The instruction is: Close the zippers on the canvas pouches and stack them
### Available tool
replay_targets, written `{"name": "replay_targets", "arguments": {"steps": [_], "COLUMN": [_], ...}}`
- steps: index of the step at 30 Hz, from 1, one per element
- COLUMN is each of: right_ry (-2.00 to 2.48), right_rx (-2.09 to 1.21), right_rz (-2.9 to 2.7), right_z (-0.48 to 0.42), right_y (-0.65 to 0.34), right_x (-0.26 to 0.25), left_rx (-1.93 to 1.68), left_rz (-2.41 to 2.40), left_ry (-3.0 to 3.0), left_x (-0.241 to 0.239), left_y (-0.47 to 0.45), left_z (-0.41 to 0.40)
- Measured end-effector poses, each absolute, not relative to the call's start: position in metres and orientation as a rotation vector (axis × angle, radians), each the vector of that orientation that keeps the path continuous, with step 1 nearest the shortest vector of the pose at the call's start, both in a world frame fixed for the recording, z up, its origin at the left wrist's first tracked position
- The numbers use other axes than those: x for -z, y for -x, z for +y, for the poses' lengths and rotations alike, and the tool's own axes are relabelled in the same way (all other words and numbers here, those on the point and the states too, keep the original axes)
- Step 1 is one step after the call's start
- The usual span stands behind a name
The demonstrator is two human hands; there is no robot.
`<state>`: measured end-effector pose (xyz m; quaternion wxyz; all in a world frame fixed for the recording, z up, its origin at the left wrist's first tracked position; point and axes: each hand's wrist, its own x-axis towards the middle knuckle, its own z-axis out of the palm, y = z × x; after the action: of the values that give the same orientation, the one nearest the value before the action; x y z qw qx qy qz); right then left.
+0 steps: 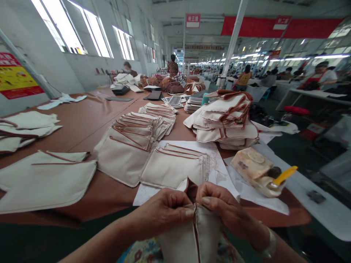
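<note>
A cream fabric piece [178, 239] with brown edging hangs over my lap, a dark brown seam or slit running down its middle. My left hand [164, 212] pinches it near the top, left of the seam. On the other side of the seam, my right hand [223, 204] grips the same piece with thumb and fingers. Between the two hands a brown inner flap shows. Just beyond, a fanned stack of cream pieces [172, 168] lies on white paper [216, 155]. The fingertips partly hide the spot being held.
More cream pieces [128, 146] overlap on the brown tabletop [82, 128], with others [55, 182] at left. A tall pile [225, 120] stands at right. Nearby sits a cut-open plastic container [253, 164] holding a yellow-handled tool [285, 176]. Other people work farther back.
</note>
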<state>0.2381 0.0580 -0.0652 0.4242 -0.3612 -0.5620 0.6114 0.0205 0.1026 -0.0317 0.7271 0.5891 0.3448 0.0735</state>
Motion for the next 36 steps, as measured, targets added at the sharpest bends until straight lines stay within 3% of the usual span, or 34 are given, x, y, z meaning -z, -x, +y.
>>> {"name": "replay_targets", "arguments": {"steps": [8,18,27,36], "right_ry": [0.986,1.024,1.175,1.291], "right_rx": [-1.481,-1.663,-1.550,-1.199], "right_rz": [-1.512,-1.310,-1.331,-1.543], "right_z": [0.059,0.061,0.053,0.044], "right_y": [-0.231,-0.232,-0.231,-0.227], "right_x": [0.057,0.062,0.055,0.059], "left_rx": [-0.248,-0.252,-0.210,-0.200], "left_rz": [0.835,0.794,0.865,0.949], "left_ry": [-1.356,-1.313,-1.366,-1.432], "left_x": [0.030,0.035,0.037,0.040], "left_y": [-0.031,-0.033,-0.039,-0.041], "left_z": [0.096,0.099,0.099,0.091]}}
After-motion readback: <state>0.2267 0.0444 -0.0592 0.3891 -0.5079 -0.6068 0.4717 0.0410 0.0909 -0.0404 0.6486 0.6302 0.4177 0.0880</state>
